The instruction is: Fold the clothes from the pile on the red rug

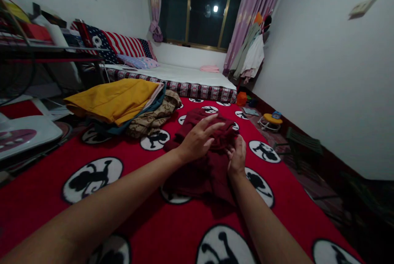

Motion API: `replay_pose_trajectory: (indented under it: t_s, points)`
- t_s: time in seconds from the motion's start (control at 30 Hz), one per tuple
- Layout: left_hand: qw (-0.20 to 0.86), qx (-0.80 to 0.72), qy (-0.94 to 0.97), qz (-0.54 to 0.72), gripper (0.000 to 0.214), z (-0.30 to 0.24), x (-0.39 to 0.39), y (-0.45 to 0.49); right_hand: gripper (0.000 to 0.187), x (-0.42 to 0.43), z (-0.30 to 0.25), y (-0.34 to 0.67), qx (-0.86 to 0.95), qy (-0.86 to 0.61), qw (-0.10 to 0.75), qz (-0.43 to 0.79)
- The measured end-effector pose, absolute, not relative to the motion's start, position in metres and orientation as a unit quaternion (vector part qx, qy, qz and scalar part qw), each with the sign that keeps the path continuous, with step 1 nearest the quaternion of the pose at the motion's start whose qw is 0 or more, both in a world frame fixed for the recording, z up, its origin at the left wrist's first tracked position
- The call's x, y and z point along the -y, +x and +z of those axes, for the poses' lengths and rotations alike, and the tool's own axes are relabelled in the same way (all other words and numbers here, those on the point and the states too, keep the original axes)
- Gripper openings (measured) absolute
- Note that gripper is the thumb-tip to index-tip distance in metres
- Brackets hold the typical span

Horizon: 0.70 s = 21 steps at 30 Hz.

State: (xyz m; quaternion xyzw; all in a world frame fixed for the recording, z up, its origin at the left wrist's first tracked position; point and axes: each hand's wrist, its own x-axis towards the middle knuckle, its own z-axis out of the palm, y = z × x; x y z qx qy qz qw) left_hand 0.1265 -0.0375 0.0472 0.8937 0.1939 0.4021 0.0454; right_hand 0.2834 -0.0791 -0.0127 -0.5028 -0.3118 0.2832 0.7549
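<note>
A dark red garment (205,178) lies bunched and partly folded on a red blanket (132,202) with white circles and black monkey-like figures. Over its middle is my left hand (198,139), fingers stretched out and apart, holding nothing; whether the palm touches the cloth I cannot tell. At the garment's right edge, my right hand (237,157) has its fingers curled around a bit of the fabric. Left of and beyond my hands sits a pile of clothes, with a mustard-yellow piece (117,98) on top and a brown patterned piece (155,112) beside it.
Behind the blanket stands a bed (181,73) under a window. A cluttered desk (52,51) is at the left. Along the right wall are a small round yellow stool (272,119), a dark folding stool (303,141) and clothes on a rack (252,55).
</note>
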Motion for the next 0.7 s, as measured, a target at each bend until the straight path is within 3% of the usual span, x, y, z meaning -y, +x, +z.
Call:
replay_pose_trajectory:
  t_s: [0.1,0.3,0.4,0.47,0.6,0.7]
  points:
    - [0.064,-0.295,0.882,0.361,0.071,0.003,0.031,0.112,0.054,0.074,-0.014,0.290,0.253,-0.491,0.767,0.327]
    - [0.010,-0.380,0.869,0.316,0.030,-0.004,0.019,0.095,0.055,0.075,-0.009,0.291,0.237,-0.485,0.773,0.333]
    - [0.012,-0.390,0.871,0.300,0.025,0.003,0.018,0.089,0.056,0.077,-0.009,0.288,0.291,-0.515,0.740,0.322]
    - [0.016,-0.397,0.868,0.297,0.023,0.006,0.016,0.085,0.047,0.077,-0.010,0.288,0.335,-0.540,0.706,0.313]
    - [-0.015,-0.428,0.831,0.354,0.019,0.007,0.011,0.079,0.028,0.077,-0.012,0.301,0.311,-0.562,0.738,0.207]
    - [0.011,-0.468,0.797,0.382,0.018,0.004,0.007,0.078,0.027,0.080,-0.009,0.315,0.288,-0.598,0.745,0.067]
